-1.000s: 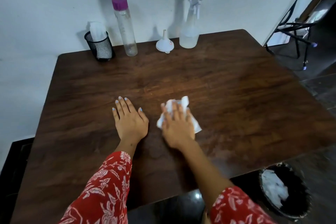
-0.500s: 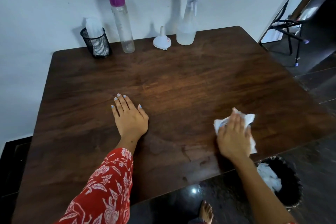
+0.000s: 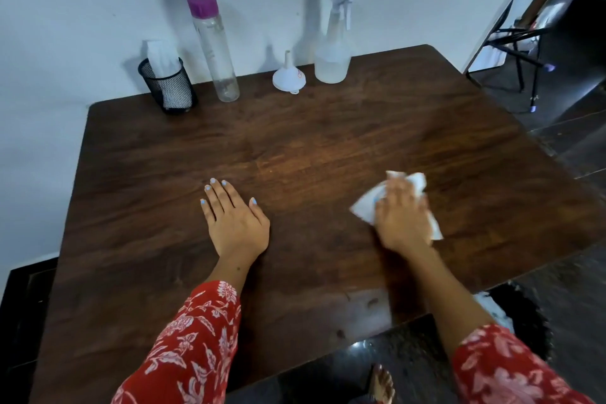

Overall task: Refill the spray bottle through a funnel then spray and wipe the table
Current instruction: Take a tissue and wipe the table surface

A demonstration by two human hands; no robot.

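Your right hand presses a white tissue flat on the dark wood desk, at 4 o'clock; its fingers are blurred and seem extended. Your left hand rests palm-down, fingers straight. At 12 o'clock by the white wall: spray bottle, funnel, tall bottle, mesh cup.

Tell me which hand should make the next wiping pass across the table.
Right. The right hand already presses the tissue flat on the table, so it can likely just sweep on. The left hand lies flat and bare on the wood, holding nothing, apparently bracing.
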